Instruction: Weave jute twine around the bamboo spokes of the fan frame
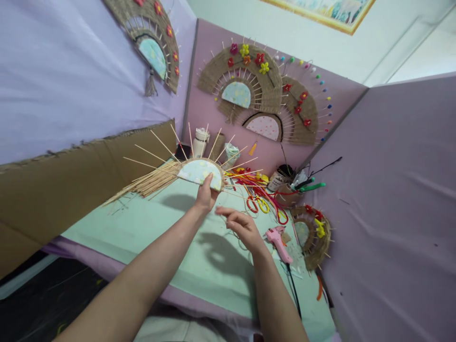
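My left hand (206,194) grips a half-round fan base (199,174) by its lower right corner, thumb on the front. The base has pale blue floral fabric and a brown twine-wrapped rim, with thin bamboo sticks (160,142) fanning out from its curved edge. Just below and right of it is my right hand (244,228), its fingers curled around a thin strand of twine (233,233); exactly where they pinch it is hard to see. The strand trails down onto the green tabletop (142,232).
A bundle of bamboo sticks (156,180) lies behind at left. Red scissors (252,204), yellow scissors (263,205) and colourful pipe cleaners (245,178) lie behind. A pink glue gun (280,243) rests at right, near a small decorated fan (317,237). Cardboard (89,175) borders the left.
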Tool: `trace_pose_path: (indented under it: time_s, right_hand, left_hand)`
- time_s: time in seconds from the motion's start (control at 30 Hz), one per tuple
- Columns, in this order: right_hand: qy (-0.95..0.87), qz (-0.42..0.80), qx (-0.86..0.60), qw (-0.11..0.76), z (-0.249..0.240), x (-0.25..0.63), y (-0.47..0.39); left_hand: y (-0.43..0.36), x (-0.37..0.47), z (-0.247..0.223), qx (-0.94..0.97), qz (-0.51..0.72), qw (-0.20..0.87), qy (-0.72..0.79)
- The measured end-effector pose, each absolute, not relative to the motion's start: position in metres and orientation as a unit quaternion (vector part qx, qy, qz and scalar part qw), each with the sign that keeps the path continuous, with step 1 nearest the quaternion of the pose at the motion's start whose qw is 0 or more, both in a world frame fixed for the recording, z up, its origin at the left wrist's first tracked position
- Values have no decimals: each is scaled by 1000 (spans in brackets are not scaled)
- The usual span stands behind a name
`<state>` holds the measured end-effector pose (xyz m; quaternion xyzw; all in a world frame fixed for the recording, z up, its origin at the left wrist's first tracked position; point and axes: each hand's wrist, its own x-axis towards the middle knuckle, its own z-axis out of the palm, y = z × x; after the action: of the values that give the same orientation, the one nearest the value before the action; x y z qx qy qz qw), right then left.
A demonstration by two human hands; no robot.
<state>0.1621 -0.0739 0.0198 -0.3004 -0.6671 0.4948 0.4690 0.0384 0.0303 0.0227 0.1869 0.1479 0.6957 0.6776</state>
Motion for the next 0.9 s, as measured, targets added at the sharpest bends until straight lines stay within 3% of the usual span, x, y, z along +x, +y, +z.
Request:
trace_pose_path:
  time_s: [0.23,0.47,0.53,0.67,0.9]
  right_hand:
    - [-466,702,-231,487,3,149,-67]
    - [-464,711,-279,448,-3,149,-61]
    - [-507,643,-364,444,-8,151,-56]
    - [-607,350,-535,471,-16,160,-46]
    - [-638,161,-512,552,-12,175,-39]
  left_hand:
    - [25,43,22,178,672,701,161]
    - [15,51,23,147,641,739,149]
    - [14,53,21,149,624,752,151]
    - [17,55,17,174,595,768,160]
    - [18,48,11,239,463,832,194]
